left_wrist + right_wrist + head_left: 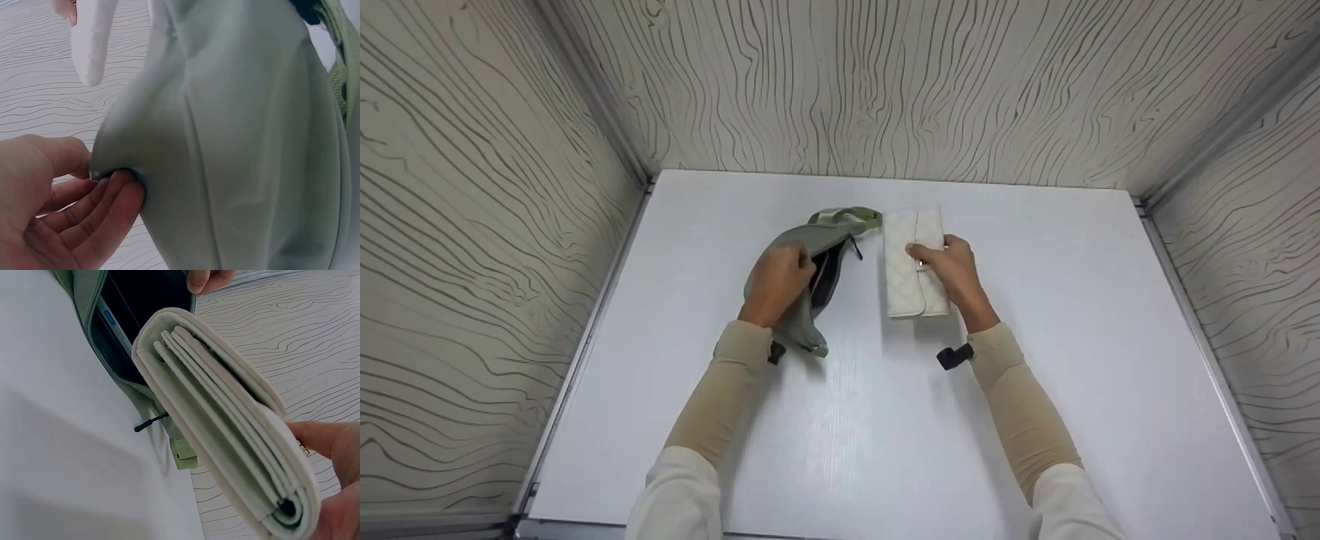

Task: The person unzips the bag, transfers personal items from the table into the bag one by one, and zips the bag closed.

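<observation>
A grey-green zippered waist bag [799, 238] lies on the white table with its zip undone and the dark lining showing. My left hand [780, 279] pinches the edge of its opening between thumb and fingers, as the left wrist view shows at the fabric [225, 124]. My right hand [956, 271] grips a cream quilted long wallet [901, 262], thumb on the flap by the clasp. In the right wrist view the wallet [225, 422] shows its layered inner compartments end-on, beside the bag's opening. Inside the bag sits a light-coloured object with a blue oval mark [112, 323].
Green webbing strap [847, 216] lies at the bag's far end, with a black zip pull [147, 423] hanging from the opening. The white table [1072, 337] is bounded by wood-grain patterned panels [840, 90] at the back and both sides.
</observation>
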A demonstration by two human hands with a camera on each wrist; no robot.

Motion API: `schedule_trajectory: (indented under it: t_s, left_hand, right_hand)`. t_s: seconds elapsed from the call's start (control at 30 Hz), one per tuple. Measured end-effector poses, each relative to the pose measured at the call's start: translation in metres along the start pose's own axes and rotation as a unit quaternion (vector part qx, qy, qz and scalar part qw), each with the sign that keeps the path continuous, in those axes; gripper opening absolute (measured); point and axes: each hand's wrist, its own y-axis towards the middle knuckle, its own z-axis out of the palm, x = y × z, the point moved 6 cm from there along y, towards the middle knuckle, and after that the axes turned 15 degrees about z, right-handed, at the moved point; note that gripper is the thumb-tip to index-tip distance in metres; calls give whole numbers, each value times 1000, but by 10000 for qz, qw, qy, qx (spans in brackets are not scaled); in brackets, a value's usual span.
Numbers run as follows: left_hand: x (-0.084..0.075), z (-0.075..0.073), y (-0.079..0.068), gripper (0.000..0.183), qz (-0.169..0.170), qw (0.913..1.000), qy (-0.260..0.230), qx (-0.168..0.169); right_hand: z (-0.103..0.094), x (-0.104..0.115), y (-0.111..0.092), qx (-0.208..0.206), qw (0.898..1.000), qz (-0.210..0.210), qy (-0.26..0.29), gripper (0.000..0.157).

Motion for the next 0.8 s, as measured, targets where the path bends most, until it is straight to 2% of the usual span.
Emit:
schedule_trajectory:
  t_s: [0.27,0.8]
  left_hand:
    - [-1,-1,2,24,189,9998,68,-78]
    - [1,0,1,22,74,10000,18,-25]
  right_hand:
    - [7,3,0,13,10000,-28,28,69]
    - [20,2,-1,128,9997,96,193,71]
